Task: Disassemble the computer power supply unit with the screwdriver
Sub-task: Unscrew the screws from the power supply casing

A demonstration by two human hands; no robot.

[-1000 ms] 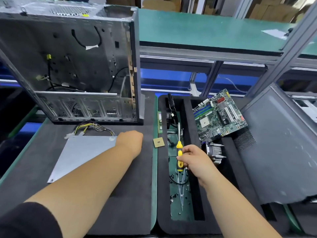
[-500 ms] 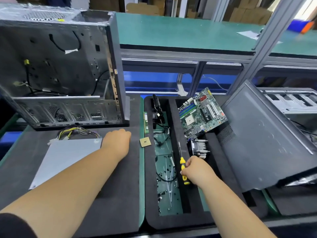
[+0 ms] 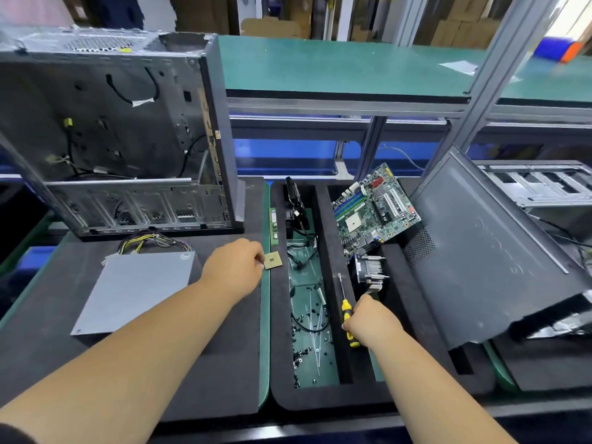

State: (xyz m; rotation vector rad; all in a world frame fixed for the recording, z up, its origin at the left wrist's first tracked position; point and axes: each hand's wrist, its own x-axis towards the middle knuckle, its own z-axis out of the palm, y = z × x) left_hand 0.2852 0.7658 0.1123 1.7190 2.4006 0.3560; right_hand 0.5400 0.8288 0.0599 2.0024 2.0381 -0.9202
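On the dark foam surface [image 3: 134, 395] in front of you, the grey power supply unit [image 3: 134, 290] lies flat below the open computer case [image 3: 112, 133]. Your left hand [image 3: 234, 267] pinches the CPU chip [image 3: 273, 261]; your right hand [image 3: 371, 322] grips the yellow screwdriver [image 3: 346, 310] over the parts tray [image 3: 282, 363].

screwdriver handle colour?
Yellow with black accents, on the screwdriver gripped by the right hand. Shows best in the head view.
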